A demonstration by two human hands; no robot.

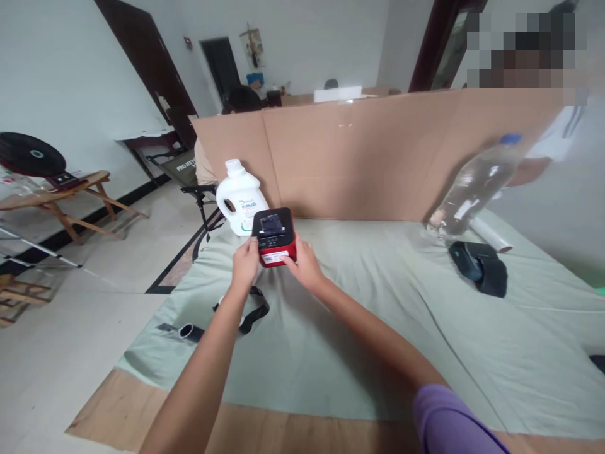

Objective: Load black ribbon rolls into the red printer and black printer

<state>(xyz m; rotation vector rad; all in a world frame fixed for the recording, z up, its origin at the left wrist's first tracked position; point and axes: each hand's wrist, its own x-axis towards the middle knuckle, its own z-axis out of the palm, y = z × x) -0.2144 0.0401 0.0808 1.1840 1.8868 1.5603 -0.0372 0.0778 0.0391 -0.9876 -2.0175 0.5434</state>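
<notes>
A red and black box-shaped device [274, 221] is held between my two hands over the far left part of the cloth. It has a dark glossy panel on top and a white label on its red near side. My left hand [245, 265] grips its left edge, and my right hand [306, 263] clasps the right edge with the thumb near the label. Close behind the device stands a white jug-shaped bottle [241, 200] with a handle and white cap. Nearer me, a black curved strap [255, 312] lies beside my left forearm.
A cardboard sheet [354, 157] stands along the back of the pale green cloth [368, 353]. Toward the right are a large clear bottle with a blue cap [472, 186], a black strapped item [479, 268] and a white roll [491, 234]. A black tube [190, 332] lies at left. A person stands behind the cardboard.
</notes>
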